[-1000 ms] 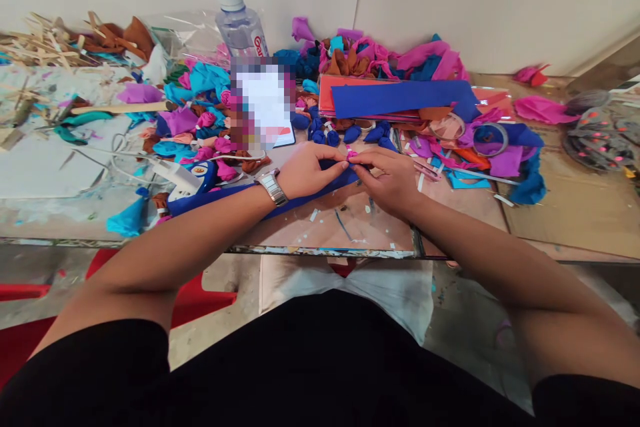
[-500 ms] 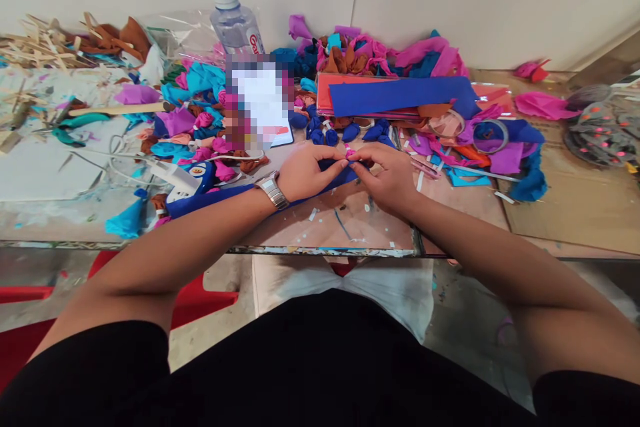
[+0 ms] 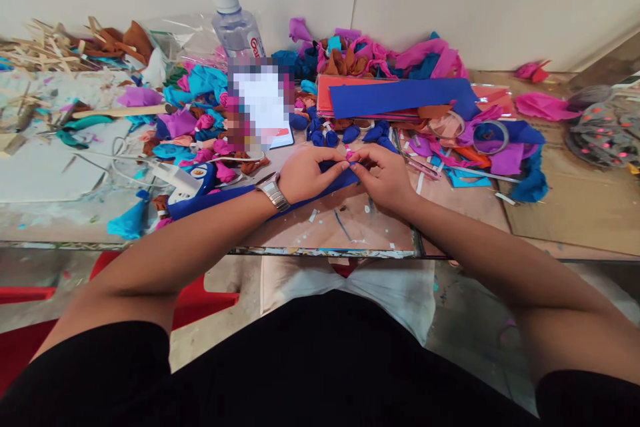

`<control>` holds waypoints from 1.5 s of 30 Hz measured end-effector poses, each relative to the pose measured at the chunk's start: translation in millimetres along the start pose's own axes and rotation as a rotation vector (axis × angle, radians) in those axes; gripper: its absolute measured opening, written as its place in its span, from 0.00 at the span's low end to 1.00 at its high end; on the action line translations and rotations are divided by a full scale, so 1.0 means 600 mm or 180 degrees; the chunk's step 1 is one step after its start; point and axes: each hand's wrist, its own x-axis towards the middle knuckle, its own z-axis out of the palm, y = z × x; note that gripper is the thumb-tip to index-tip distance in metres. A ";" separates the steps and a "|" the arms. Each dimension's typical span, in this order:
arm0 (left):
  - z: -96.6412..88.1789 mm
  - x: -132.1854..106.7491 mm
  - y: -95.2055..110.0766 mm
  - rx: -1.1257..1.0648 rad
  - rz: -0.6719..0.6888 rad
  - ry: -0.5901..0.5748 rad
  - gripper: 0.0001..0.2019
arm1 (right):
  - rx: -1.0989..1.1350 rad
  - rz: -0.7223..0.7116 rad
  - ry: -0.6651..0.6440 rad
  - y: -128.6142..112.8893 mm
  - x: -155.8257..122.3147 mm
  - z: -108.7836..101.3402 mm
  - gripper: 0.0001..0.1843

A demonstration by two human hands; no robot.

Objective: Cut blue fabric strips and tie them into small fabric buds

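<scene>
A long strip of blue crepe paper (image 3: 325,193) runs slantwise across the table edge, passing under my left wrist. My left hand (image 3: 307,177), with a metal watch (image 3: 271,191) on its wrist, pinches the strip's right end. Thumb and fingers of my right hand (image 3: 387,177) are closed on the same end, fingertips meeting those of the left. A small bit of pink paper (image 3: 349,154) shows just above the fingertips; whether it is held with the strip I cannot tell. Just beyond lie several small blue paper buds (image 3: 325,135).
Behind the hands lie a phone (image 3: 283,137), a water bottle (image 3: 237,30) and a flat blue sheet (image 3: 400,97) on red packs. Left are teal-handled pliers (image 3: 80,128), a power strip (image 3: 197,177) with cable and wood sticks (image 3: 45,47). Tape rolls (image 3: 490,138) sit right.
Both hands stay at the same spot on the blue strip, with only slight finger movement. The whole view has shifted very slightly.
</scene>
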 end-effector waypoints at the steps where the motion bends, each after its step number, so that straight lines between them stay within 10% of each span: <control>1: 0.000 0.000 0.000 0.0030 0.0004 -0.0001 0.16 | 0.0054 0.0058 0.0000 0.000 0.000 0.001 0.09; 45: 0.006 -0.003 -0.012 0.0467 0.0379 0.0241 0.15 | 0.0061 -0.0040 -0.0277 0.007 0.001 -0.002 0.08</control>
